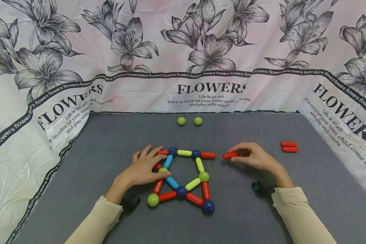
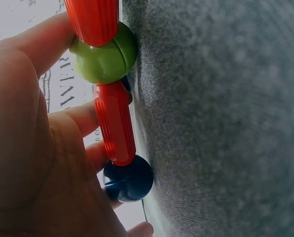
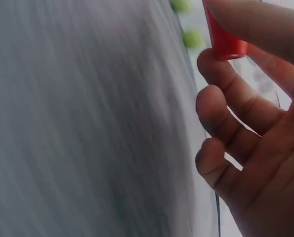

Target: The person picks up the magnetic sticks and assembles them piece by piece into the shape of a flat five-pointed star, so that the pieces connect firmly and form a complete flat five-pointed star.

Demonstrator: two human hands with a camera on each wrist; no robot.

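My right hand [image 1: 251, 156] pinches a red magnetic rod [image 1: 229, 156] between thumb and fingertips, just right of the magnetic-rod figure. The right wrist view shows one end of this rod [image 3: 228, 42] under the thumb. A short gap separates it from the red rod [image 1: 208, 155] jutting from the upper right blue ball [image 1: 196, 154]. My left hand [image 1: 143, 169] rests with spread fingers on the figure's left side. Its thumb touches the green ball [image 1: 162, 171], and its index finger lies on the upper left red rod [image 1: 163, 152], partly covering these pieces.
Two green balls [image 1: 189, 121] lie apart at the back of the grey table [image 1: 125, 132]. Two spare red rods [image 1: 289, 146] lie side by side at the right. The figure's lower corners are a green ball [image 1: 153, 200] and a blue ball [image 1: 208, 207]. Flower-printed cloth [image 1: 140, 93] surrounds the table.
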